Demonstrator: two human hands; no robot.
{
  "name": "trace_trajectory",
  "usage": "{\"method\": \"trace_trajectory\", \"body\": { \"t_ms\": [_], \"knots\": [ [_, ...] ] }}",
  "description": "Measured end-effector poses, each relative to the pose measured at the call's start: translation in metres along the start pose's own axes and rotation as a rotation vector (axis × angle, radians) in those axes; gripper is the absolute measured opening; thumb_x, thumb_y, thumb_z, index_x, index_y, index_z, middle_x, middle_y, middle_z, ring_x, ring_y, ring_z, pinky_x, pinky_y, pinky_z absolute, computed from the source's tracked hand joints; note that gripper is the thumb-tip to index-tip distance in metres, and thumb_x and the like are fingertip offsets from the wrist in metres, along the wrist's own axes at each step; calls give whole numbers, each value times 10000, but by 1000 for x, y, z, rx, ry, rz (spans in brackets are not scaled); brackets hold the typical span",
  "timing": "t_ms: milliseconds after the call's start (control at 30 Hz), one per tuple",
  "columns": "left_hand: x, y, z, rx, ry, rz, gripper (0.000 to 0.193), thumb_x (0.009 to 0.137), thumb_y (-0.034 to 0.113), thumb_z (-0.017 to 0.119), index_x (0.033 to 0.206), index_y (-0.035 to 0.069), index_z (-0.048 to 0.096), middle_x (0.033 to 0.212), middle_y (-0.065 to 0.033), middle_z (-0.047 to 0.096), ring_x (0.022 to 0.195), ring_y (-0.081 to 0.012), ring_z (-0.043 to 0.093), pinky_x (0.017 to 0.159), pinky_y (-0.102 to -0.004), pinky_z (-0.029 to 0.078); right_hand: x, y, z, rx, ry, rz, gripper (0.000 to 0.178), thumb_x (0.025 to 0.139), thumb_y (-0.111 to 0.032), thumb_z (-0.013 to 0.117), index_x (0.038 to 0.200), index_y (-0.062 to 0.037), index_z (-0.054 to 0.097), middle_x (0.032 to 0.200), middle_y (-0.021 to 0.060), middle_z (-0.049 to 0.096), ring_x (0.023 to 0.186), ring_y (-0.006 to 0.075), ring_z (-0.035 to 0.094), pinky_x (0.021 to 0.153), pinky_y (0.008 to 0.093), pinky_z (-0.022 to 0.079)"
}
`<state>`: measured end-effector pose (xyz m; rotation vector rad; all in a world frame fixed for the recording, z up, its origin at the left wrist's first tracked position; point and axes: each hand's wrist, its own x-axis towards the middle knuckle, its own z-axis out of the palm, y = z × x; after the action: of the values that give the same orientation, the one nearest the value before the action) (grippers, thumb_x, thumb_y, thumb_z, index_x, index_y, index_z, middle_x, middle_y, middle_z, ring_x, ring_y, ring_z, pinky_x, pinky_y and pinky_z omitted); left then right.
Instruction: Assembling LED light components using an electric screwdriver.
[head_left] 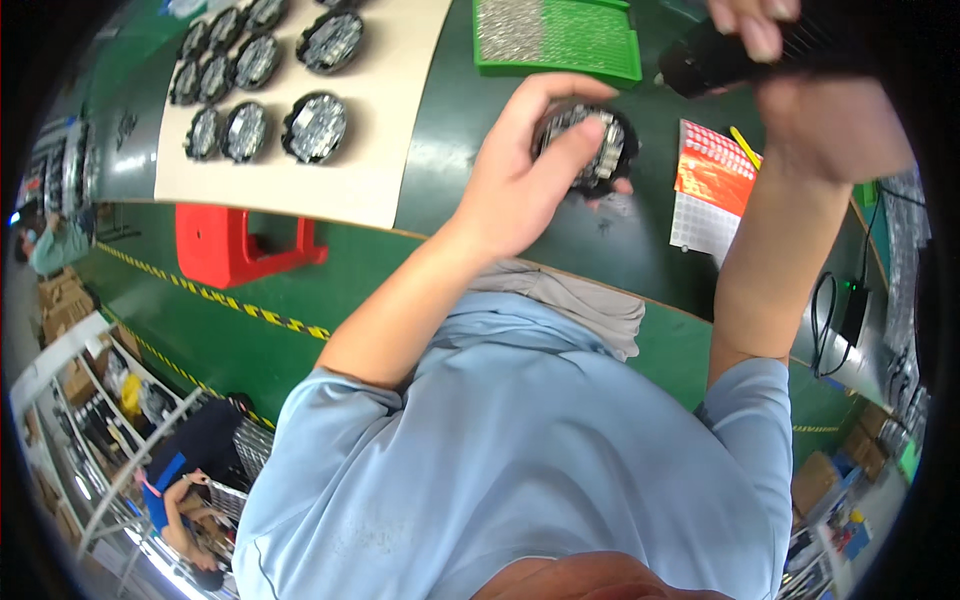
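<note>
My left hand (525, 160) grips a round black lamp unit (608, 150) with a shiny, faceted silver inside. Its thumb lies across the top, and the fingers wrap around the far side. To the right, my right hand (830, 120), somewhat blurred, is closed round a black electric screwdriver (705, 62). The screwdriver's tip points left, beside the right wall of a green tray (632, 62) and apart from the lamp unit. Small silver screws (510, 30) fill the tray's left part; its right part shows green ridges.
Several similar lamp units (315, 128) stand in rows on a beige sheet (375, 180) at the left. Sticker sheets (710, 180) and a yellow pen (745, 148) lie near my right forearm. A red stool (215, 245) stands beyond the table edge. Co-workers are at lower left.
</note>
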<state>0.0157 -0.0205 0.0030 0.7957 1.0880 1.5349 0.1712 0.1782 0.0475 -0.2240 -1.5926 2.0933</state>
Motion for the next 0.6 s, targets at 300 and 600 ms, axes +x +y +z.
{"method": "trace_trajectory", "body": {
  "t_ms": [300, 600],
  "knots": [
    [-6, 16, 8, 187, -253, 516, 445, 954, -69, 546, 1372, -50, 396, 1150, -241, 679, 990, -238, 688, 880, -339, 558, 14, 10, -9, -8, 139, -22, 565, 964, -593, 590, 1141, -74, 728, 642, 39, 625, 495, 110, 594, 488, 228, 503],
    [1, 39, 8, 92, -205, 480, 231, 1013, -21, 492, 1229, 17, 419, 1090, -320, 659, 783, -246, 697, 714, -347, 606, 32, -20, 46, -26, 171, -140, 544, 965, -575, 620, 1155, -79, 737, 644, 35, 627, 500, 107, 598, 493, 225, 504]
  ]
}}
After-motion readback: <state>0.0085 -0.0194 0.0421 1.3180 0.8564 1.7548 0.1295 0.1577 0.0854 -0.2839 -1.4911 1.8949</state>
